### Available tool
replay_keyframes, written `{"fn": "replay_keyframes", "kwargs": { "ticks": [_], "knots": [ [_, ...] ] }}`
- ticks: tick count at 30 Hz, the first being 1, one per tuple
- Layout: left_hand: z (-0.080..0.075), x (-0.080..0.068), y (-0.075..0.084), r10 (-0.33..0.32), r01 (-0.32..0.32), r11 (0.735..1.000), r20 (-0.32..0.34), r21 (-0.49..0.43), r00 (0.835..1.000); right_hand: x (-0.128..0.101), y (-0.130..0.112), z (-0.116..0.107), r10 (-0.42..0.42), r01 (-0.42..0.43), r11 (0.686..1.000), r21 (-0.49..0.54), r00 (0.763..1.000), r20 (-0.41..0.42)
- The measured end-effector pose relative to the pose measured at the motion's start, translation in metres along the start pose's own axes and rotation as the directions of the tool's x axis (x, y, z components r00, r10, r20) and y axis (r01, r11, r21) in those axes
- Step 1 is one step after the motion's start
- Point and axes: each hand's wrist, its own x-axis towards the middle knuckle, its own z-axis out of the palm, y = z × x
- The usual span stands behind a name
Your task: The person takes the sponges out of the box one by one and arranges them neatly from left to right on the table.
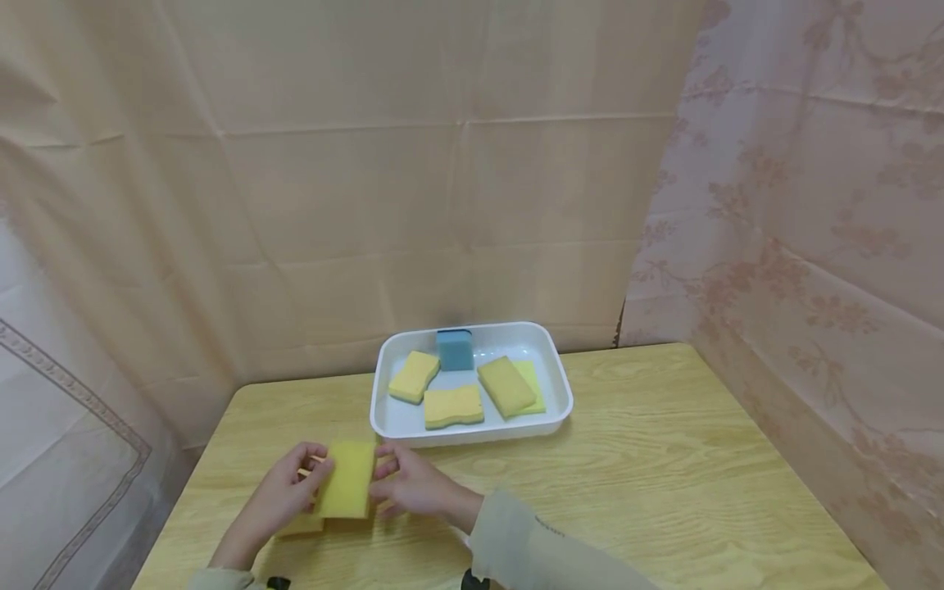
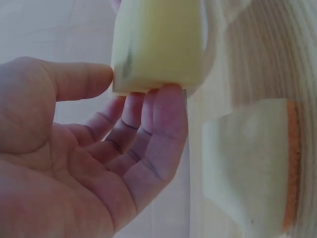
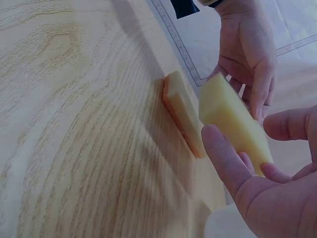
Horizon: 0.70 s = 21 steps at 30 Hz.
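While four yellow sponges (image 1: 453,406) and a blue one (image 1: 454,349) remain in the tray (image 1: 387,418), left hand (image 1: 276,496) and right hand (image 1: 416,485) pinch a yellow sponge (image 1: 347,478) above another (image 1: 301,525) near the table's (image 1: 664,475) front-left corner.

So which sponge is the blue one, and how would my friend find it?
Look at the wooden table, then at the white tray near its far edge. The blue sponge stands at the back of that tray, against the rear wall. It is the only blue one there; the other sponges in the tray are yellow and lie flat.
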Motion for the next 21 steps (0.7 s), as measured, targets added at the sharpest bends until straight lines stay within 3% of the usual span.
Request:
{"fn": "replay_keyframes", "kwargs": {
  "ticks": [13, 21],
  "knots": [
    [0.013, 0.002, -0.004, -0.002, 0.002, 0.999, 0.018, 0.032, 1.0, 0.001, 0.011, -0.005, 0.055, -0.055, 0.998, -0.019, 0.998, -0.013],
    [0.016, 0.005, -0.004, -0.002, 0.001, 0.993, 0.015, 0.12, 1.0, 0.003, 0.019, -0.008, 0.084, -0.084, 0.996, -0.022, 0.996, -0.019]
  ]
}}
